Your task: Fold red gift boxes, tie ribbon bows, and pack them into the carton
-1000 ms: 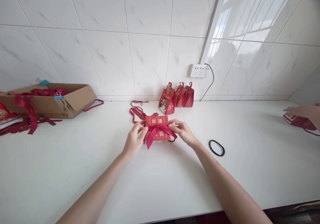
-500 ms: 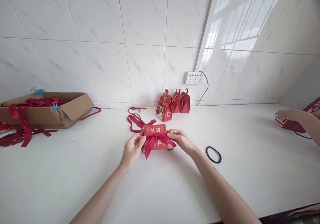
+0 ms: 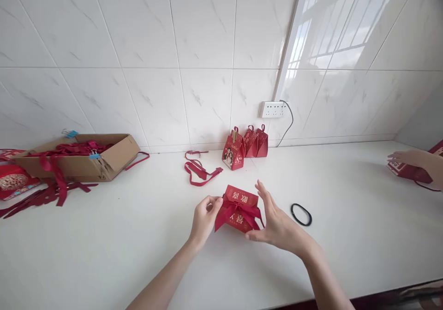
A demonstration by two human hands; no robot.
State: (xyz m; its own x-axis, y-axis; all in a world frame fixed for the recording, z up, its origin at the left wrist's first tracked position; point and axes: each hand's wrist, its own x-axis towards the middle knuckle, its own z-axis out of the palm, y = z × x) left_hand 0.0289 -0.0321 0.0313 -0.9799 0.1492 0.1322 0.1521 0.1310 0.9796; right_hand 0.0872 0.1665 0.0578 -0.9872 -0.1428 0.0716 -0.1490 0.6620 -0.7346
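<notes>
A red gift box (image 3: pixel 242 195) with pale printed characters lies on the white table in front of me, tilted a little. Around its middle runs a dark pink ribbon (image 3: pixel 254 217) tied in a bow. My left hand (image 3: pixel 204 220) pinches the box's left edge between thumb and fingers. Spread wide, my right hand (image 3: pixel 277 220) stands at the right side of the box, its thumb by the near right corner and its fingers raised beyond the far one. Behind the box lie loose red ribbons (image 3: pixel 199 174).
Several small red boxes (image 3: pixel 237 153) with loops stand by the wall under a power strip (image 3: pixel 274 110). At left is a cardboard box (image 3: pixel 100 169) of red ribbons. A black ring (image 3: pixel 301 214) lies at right. Another person's hand (image 3: pixel 411 158) rests on a red box (image 3: pixel 408 172) at far right.
The gift box has come nearer and turned slightly. My right hand has let go of the ribbon end and spread open; my left hand keeps its pinch. The view has shifted left.
</notes>
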